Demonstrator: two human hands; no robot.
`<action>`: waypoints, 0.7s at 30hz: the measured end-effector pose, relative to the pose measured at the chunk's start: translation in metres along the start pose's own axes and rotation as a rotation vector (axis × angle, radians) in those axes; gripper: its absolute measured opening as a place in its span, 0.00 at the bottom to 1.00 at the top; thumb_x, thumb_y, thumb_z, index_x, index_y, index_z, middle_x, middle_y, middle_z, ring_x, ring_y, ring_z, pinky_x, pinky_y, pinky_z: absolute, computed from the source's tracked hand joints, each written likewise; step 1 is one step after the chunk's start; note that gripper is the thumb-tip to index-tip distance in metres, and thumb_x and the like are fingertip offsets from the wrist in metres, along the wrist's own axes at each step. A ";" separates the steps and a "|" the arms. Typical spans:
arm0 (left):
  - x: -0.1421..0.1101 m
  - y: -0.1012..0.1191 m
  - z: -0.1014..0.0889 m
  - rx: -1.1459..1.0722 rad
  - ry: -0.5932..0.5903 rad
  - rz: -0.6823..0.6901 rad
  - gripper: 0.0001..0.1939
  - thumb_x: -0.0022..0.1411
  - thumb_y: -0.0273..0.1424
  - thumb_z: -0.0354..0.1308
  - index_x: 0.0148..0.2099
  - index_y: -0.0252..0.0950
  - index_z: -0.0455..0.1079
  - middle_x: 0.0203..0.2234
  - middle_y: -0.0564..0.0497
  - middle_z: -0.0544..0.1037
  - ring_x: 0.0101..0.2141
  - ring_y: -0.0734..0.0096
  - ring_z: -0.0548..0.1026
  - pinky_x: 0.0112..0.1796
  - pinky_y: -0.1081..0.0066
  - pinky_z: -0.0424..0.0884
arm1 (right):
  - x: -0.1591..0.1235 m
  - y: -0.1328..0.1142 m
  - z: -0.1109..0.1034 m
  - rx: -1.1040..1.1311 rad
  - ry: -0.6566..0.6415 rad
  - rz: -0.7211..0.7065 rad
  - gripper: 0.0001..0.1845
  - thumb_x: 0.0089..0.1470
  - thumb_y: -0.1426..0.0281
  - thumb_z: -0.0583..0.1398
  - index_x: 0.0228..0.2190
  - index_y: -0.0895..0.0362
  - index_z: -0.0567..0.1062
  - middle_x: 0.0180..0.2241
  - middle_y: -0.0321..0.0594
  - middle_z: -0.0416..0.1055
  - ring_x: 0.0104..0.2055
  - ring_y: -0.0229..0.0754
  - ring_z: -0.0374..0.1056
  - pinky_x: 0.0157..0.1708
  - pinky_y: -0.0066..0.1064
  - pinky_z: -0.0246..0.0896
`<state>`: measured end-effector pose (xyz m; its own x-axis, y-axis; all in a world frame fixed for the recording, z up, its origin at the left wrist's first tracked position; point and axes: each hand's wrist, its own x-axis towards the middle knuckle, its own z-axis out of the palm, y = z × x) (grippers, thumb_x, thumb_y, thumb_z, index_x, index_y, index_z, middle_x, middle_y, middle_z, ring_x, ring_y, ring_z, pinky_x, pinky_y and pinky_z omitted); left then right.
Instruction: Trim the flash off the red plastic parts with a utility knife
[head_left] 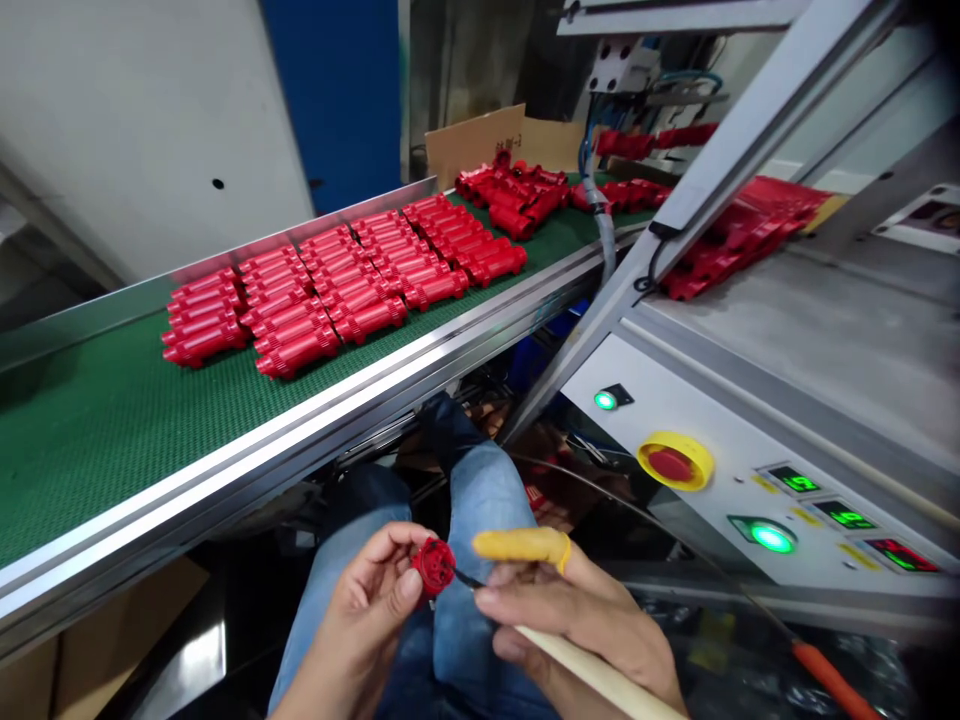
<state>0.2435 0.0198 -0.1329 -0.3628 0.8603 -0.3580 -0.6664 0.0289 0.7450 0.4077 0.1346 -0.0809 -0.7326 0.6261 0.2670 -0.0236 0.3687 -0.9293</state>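
Red plastic plug (433,566) sits in the person's left hand (367,610), held just above their jeans (480,500), with the fingers curled closed around it. Its round, holed face turns toward the right hand (577,625); its long axis seems to run back into the left palm, though the fingers hide most of the body, so that is only a fair guess. The right hand is partly closed, gripping a pale tool handle (600,672), and its thin dark tip (466,577) reaches the plug's edge. A yellow finger cot (521,545) covers the outstretched index finger. Keeping both hands this close steadies such fine work. Beyond, a green conveyor belt (127,420) carries rows of red plastic parts (360,280); to the right, a grey panel (675,400) bears a red stop button (671,463).
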 end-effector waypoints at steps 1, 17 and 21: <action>0.001 0.000 0.000 -0.007 -0.011 0.021 0.18 0.57 0.41 0.72 0.47 0.39 0.78 0.40 0.46 0.78 0.42 0.63 0.72 0.45 0.69 0.66 | -0.002 0.003 0.002 0.016 0.028 0.024 0.17 0.55 0.75 0.69 0.45 0.45 0.85 0.44 0.41 0.80 0.42 0.39 0.78 0.44 0.26 0.75; 0.005 -0.007 -0.001 -0.014 -0.031 0.192 0.17 0.47 0.29 0.78 0.39 0.40 0.79 0.43 0.45 0.79 0.47 0.57 0.75 0.49 0.62 0.71 | 0.000 0.009 0.044 0.827 0.363 0.766 0.23 0.46 0.55 0.75 0.36 0.58 0.78 0.24 0.32 0.66 0.26 0.28 0.62 0.29 0.20 0.60; 0.006 -0.009 -0.001 -0.039 -0.034 0.195 0.17 0.47 0.29 0.78 0.40 0.40 0.78 0.42 0.46 0.79 0.45 0.59 0.75 0.48 0.63 0.71 | 0.000 0.010 0.045 0.850 0.373 0.775 0.23 0.45 0.56 0.75 0.36 0.58 0.79 0.24 0.32 0.66 0.26 0.27 0.62 0.29 0.20 0.60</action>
<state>0.2469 0.0242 -0.1419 -0.4657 0.8644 -0.1895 -0.6104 -0.1588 0.7760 0.3768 0.1079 -0.1014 -0.5125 0.6922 -0.5081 -0.2077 -0.6741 -0.7089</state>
